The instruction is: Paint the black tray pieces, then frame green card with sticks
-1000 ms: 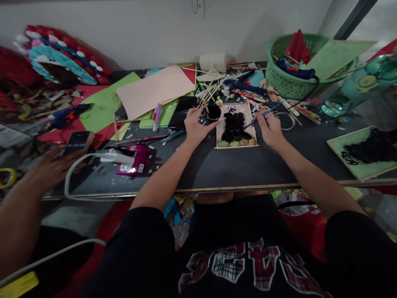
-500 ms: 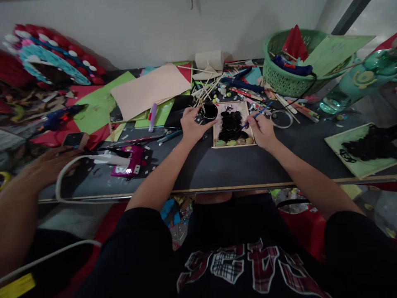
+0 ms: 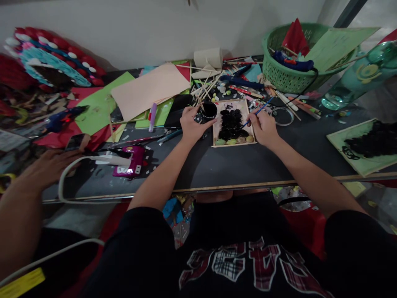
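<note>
A blue-handled paintbrush (image 3: pixel 259 110) is pinched in my right hand (image 3: pixel 263 127), its tip down at the dark rows on a small framed panel (image 3: pixel 218 141). Black paint covers most of the raised shapes (image 3: pixel 231 124) on that panel; several along its near edge are still greenish and tan. My left hand (image 3: pixel 191 123) is curled around the side of a small cup of black paint (image 3: pixel 209 111), thumb reaching toward the panel's left edge. Behind the right hand lies a clear round lid (image 3: pixel 282 116).
A green basket (image 3: pixel 279 76) and a water bottle (image 3: pixel 338 93) stand at the back right. Another black-painted panel (image 3: pixel 361 165) lies at the right. Left are coloured paper sheets (image 3: pixel 149 89), a purple power strip (image 3: pixel 134 162) and another person's hand (image 3: pixel 51 167) at a phone (image 3: pixel 77 142).
The brush tip has shifted slightly to the right on the panel, with my right hand moving a little the same way. My left hand stays at the cup.
</note>
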`<action>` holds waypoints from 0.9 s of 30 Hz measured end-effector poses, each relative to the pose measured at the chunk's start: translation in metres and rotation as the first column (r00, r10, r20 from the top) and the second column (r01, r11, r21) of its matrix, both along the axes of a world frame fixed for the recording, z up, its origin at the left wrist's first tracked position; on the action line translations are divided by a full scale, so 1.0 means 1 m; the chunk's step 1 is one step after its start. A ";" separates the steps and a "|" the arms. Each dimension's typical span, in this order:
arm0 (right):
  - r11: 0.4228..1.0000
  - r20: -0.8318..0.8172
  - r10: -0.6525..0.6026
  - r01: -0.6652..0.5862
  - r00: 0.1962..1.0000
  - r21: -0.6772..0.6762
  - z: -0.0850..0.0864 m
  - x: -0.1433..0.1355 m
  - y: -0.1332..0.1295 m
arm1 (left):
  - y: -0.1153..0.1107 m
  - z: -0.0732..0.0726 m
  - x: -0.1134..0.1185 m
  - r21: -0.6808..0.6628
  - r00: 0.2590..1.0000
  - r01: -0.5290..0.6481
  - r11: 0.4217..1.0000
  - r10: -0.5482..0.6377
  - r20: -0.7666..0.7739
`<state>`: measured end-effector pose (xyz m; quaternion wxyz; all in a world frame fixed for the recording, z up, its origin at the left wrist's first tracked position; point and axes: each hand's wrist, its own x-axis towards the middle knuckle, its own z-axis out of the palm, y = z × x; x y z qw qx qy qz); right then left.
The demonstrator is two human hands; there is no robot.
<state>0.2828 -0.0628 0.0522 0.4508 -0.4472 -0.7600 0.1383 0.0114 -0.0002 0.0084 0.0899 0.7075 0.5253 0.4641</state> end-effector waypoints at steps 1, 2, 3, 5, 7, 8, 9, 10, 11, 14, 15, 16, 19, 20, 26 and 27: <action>1.000 -0.003 -0.003 0.003 1.000 0.002 0.001 0.001 0.000 | 0.000 0.000 0.000 -0.003 1.000 -0.001 1.000 0.001 -0.001; 1.000 -0.003 -0.009 0.009 1.000 0.003 0.002 0.001 0.000 | 0.000 -0.001 0.000 -0.005 1.000 -0.005 1.000 0.005 -0.004; 1.000 -0.001 -0.016 0.016 1.000 0.003 0.002 0.002 0.000 | 0.001 -0.001 0.000 -0.007 1.000 -0.011 1.000 0.011 -0.007; 0.999 -0.001 -0.032 0.032 0.999 -0.004 0.002 0.004 0.000 | 0.002 -0.002 -0.001 -0.007 1.000 -0.024 1.000 0.024 -0.013; 0.999 -0.014 -0.044 0.044 0.999 -0.014 0.002 0.007 0.001 | 0.002 -0.004 -0.002 -0.006 0.999 -0.029 1.000 0.029 -0.014; 0.999 -0.029 -0.050 0.050 0.998 -0.020 0.001 0.008 0.002 | 0.003 -0.004 -0.002 -0.008 1.000 -0.025 1.000 0.025 -0.014; 0.998 -0.049 -0.055 0.054 0.997 -0.027 0.000 0.009 0.003 | 0.003 -0.004 -0.002 -0.011 1.000 -0.017 1.000 0.017 -0.013; 0.998 -0.078 -0.060 0.057 0.995 -0.037 -0.001 0.009 0.004 | 0.003 -0.004 -0.002 -0.014 1.000 -0.008 1.000 0.008 -0.012; 0.997 -0.117 -0.064 0.058 0.991 -0.051 -0.003 0.009 0.005 | 0.003 -0.004 -0.002 -0.014 1.000 0.002 1.000 -0.002 -0.012; 0.994 -0.272 -0.057 0.030 0.960 -0.103 -0.006 0.007 0.008 | 0.003 -0.005 -0.003 0.006 1.000 0.005 1.000 -0.005 -0.027; 0.992 -0.324 -0.049 0.009 0.945 -0.123 -0.007 0.005 0.009 | 0.003 -0.005 -0.003 0.017 0.999 -0.002 1.000 0.002 -0.035; 0.989 -0.367 -0.041 -0.014 0.929 -0.145 -0.008 0.004 0.009 | 0.004 -0.006 -0.003 0.028 0.999 -0.007 1.000 0.008 -0.042; 0.976 -0.414 -0.039 -0.053 0.910 -0.210 -0.008 -0.001 0.010 | 0.005 -0.008 -0.003 0.048 0.998 -0.004 0.999 0.007 -0.060; 0.975 -0.398 -0.050 -0.042 0.916 -0.220 -0.007 -0.001 0.010 | 0.006 -0.009 -0.003 0.054 0.998 -0.002 0.999 0.005 -0.065; 0.984 -0.256 -0.134 0.098 0.957 -0.149 -0.007 0.001 0.010 | 0.009 -0.014 -0.004 0.099 0.997 -0.003 0.995 0.010 -0.073; 0.984 -0.254 -0.139 0.106 0.957 -0.140 -0.007 0.001 0.010 | 0.009 -0.015 -0.004 0.099 0.997 0.001 0.995 0.007 -0.074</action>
